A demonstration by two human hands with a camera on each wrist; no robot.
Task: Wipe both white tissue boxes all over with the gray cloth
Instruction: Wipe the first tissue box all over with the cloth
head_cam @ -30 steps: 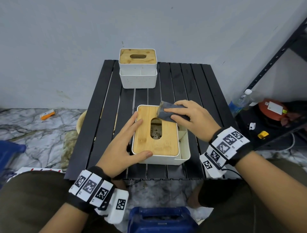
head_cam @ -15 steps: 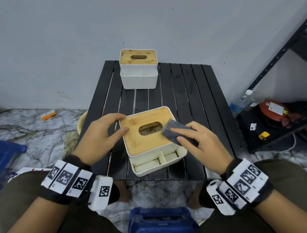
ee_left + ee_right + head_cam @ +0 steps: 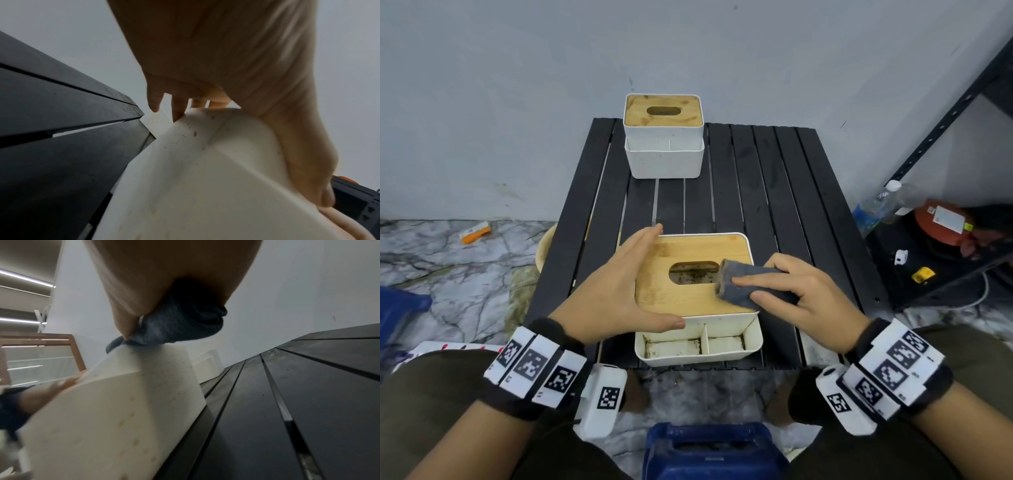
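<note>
The near tissue box [image 3: 674, 301] is white with a wooden lid and an oval slot; it stands at the table's front edge, with its open side compartments facing me. My left hand [image 3: 616, 291] grips its left side, fingers over the far corner and thumb on the front rim. The left wrist view shows those fingers [image 3: 176, 107] hooked over the box [image 3: 195, 178]. My right hand [image 3: 801, 301] holds the folded gray cloth [image 3: 753, 286] against the right part of the lid, next to the slot. The cloth [image 3: 174, 324] is bunched in that palm above the box wall [image 3: 123, 402]. The far tissue box [image 3: 664, 157] stands at the table's back edge, untouched.
The black slatted table [image 3: 774, 192] is small and stands against a gray wall. At the right a black shelf holds a plastic bottle [image 3: 876, 205] and a red object [image 3: 941, 222]. A blue object [image 3: 715, 452] sits between my knees. A tan round object [image 3: 544, 246] pokes out beside the table's left edge.
The near box has been turned on the table so its compartments went from the right side to the front. The cloth moved from the lid's far edge to its right side.
</note>
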